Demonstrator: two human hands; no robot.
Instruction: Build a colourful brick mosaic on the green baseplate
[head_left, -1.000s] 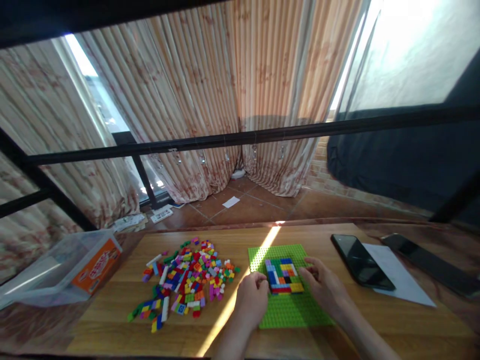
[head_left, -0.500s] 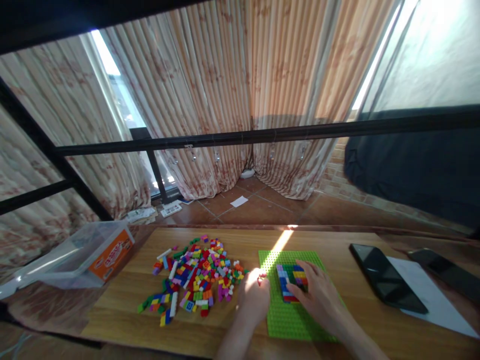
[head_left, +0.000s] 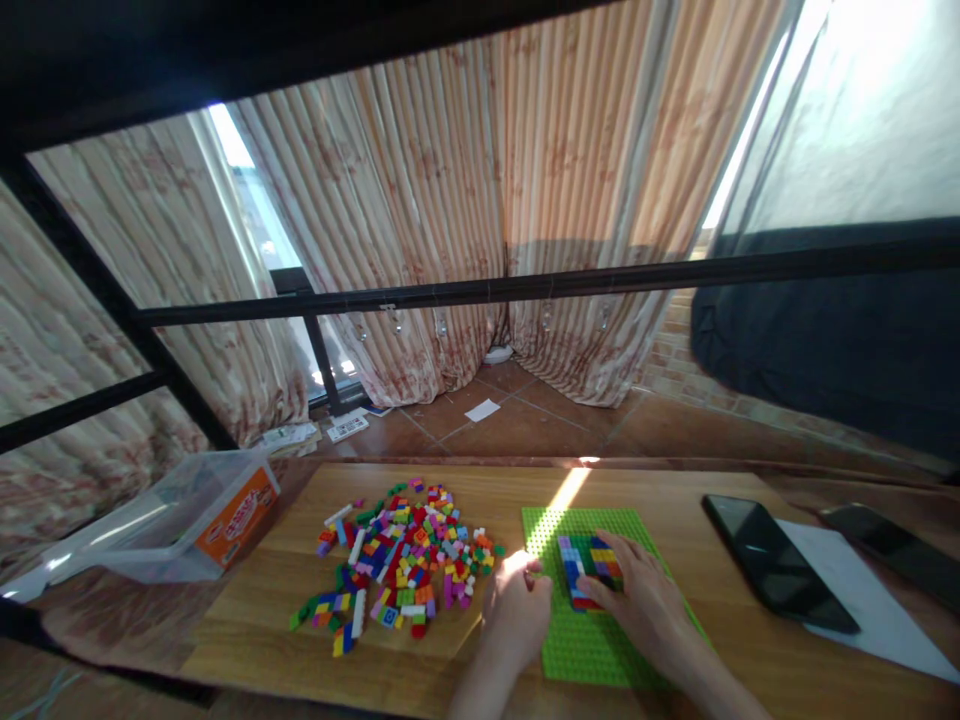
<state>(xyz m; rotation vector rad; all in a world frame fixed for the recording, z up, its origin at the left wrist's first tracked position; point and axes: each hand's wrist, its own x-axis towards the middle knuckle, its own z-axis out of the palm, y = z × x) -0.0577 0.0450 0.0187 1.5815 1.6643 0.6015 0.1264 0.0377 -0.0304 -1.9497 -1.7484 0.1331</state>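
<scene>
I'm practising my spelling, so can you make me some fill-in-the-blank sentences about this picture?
1. The flat board on the table is coloured ____.
2. In the picture, the loose bricks lie to the ____ of the board.
3. The label on the see-through box is mostly ____.
4. The hand over the joined bricks is the person's ____ one.

Missing words: green; left; orange; right.

A green rectangular studded plastic baseplate [head_left: 585, 655] lies on the brown wooden desk [head_left: 255, 625]. The right hand [head_left: 641, 600], fingers spread, partly covers a multicoloured brick assembly [head_left: 573, 572]. The left hand [head_left: 517, 610], fingertips curled, occupies the baseplate's nine-o'clock edge. Beyond: loose multicoloured plastic bricks [head_left: 409, 545]. Three o'clock: black rectangular phone [head_left: 780, 560].
</scene>
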